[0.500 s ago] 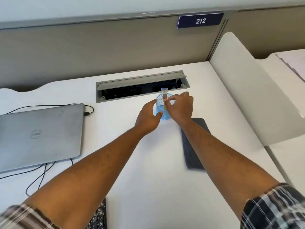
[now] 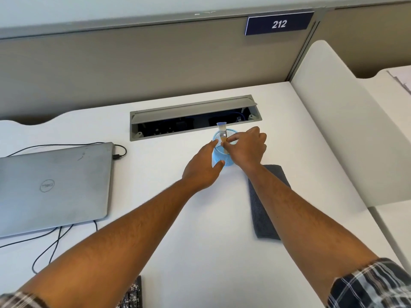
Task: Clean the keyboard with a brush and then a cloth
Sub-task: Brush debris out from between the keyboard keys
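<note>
A small brush (image 2: 222,130) stands bristles-up in a blue mesh cup (image 2: 224,160) in the middle of the white desk. My right hand (image 2: 246,150) pinches the brush handle at the cup's rim. My left hand (image 2: 203,170) holds the cup's left side, thumb and fingers around it. A folded dark grey cloth (image 2: 264,216) lies flat just right of the cup, partly under my right forearm. A corner of the dusty black keyboard (image 2: 132,294) shows at the bottom edge, mostly hidden by my left arm.
A closed silver laptop (image 2: 53,185) with a black cable (image 2: 55,243) lies at the left. Behind the cup an open cable tray (image 2: 193,117) is sunk in the desk (image 2: 200,252). A white divider panel (image 2: 338,130) bounds the right side.
My right hand's fingers have closed on the brush handle at the cup's rim; my left hand stays on the cup.
</note>
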Available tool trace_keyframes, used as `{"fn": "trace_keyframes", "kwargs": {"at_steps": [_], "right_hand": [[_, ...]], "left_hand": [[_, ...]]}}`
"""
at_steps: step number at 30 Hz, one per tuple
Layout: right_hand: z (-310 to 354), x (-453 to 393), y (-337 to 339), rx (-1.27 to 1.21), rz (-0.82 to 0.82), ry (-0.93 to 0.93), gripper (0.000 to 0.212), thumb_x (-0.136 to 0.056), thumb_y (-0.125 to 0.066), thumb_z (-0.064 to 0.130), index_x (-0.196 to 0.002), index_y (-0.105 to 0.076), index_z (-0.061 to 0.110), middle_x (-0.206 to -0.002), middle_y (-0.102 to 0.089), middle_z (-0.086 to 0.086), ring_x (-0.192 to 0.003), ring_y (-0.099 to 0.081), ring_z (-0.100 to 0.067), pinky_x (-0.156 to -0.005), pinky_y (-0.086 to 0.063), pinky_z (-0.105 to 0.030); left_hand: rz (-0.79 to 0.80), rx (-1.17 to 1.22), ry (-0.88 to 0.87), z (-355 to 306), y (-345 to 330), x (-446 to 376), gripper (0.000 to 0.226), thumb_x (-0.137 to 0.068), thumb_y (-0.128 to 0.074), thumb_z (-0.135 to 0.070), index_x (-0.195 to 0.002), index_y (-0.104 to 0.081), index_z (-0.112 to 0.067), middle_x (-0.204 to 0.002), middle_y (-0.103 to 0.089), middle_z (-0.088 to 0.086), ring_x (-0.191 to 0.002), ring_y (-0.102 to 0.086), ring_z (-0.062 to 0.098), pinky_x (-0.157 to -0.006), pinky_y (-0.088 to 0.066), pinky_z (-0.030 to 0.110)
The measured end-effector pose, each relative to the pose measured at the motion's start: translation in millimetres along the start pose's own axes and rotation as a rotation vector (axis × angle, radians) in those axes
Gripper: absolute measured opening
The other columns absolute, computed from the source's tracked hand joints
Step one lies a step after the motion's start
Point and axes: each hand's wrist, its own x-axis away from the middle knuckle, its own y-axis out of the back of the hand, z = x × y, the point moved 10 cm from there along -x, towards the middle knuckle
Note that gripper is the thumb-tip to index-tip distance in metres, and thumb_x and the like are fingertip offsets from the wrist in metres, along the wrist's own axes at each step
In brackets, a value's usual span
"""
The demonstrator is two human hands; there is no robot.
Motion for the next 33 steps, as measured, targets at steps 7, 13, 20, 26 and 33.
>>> {"fn": "trace_keyframes", "kwargs": {"at_steps": [7, 13, 20, 26, 33], "right_hand": [[8, 3, 17, -0.073, -0.043, 0.049, 0.032, -0.084, -0.077, 0.060, -0.103, -0.079, 0.034, -0.114, -0.050, 0.001, -0.118, -0.046, -0.023, -0.086, -0.038, -0.034], [42, 34, 66, -0.204, -0.300, 0.295, 0.022, -0.084, -0.080, 0.048, -0.098, -0.078, 0.031, -0.104, -0.049, 0.000, -0.103, -0.047, -0.020, -0.080, -0.050, -0.040], [88, 102, 96, -0.254, -0.447, 0.606, 0.019, -0.089, -0.082, 0.031, -0.100, -0.079, 0.016, -0.097, -0.053, -0.005, -0.090, -0.050, -0.018, -0.069, -0.047, -0.030], [130, 185, 80, -0.157, -0.429, 0.867, 0.011, -0.093, -0.079, 0.023, -0.096, -0.078, 0.012, -0.091, -0.056, -0.004, -0.082, -0.055, -0.015, -0.061, -0.047, -0.028], [176, 271, 48, -0.188, -0.352, 0.907, 0.011, -0.093, -0.078, 0.022, -0.101, -0.078, 0.016, -0.096, -0.056, -0.001, -0.083, -0.055, -0.009, -0.063, -0.047, -0.024]], "left_hand": [[0.005, 0.028, -0.034, -11, 12, 6, 0.074, -0.108, -0.060, -0.033, -0.168, -0.019, -0.021, -0.175, -0.021, -0.001, -0.159, -0.025, 0.018, -0.124, -0.025, 0.030], [-0.159, 0.128, -0.018, -12, 41, 23, 0.058, -0.108, -0.058, -0.038, -0.159, -0.041, -0.015, -0.165, -0.043, 0.004, -0.150, -0.041, 0.022, -0.118, -0.035, 0.033], [-0.175, 0.789, 0.203, 11, 82, 66, 0.042, -0.113, -0.044, -0.041, -0.125, -0.066, -0.008, -0.111, -0.077, 0.010, -0.103, -0.076, 0.026, -0.096, -0.061, 0.038], [0.042, 0.978, 0.280, 43, 105, 136, 0.044, -0.108, -0.052, -0.050, -0.108, -0.068, -0.009, -0.097, -0.078, 0.017, -0.086, -0.078, 0.031, -0.085, -0.064, 0.040], [0.067, 1.027, 0.192, 106, 136, 211, 0.024, -0.098, -0.075, -0.018, -0.114, -0.074, 0.000, -0.098, -0.079, 0.016, -0.090, -0.079, 0.027, -0.080, -0.065, 0.032]]}}
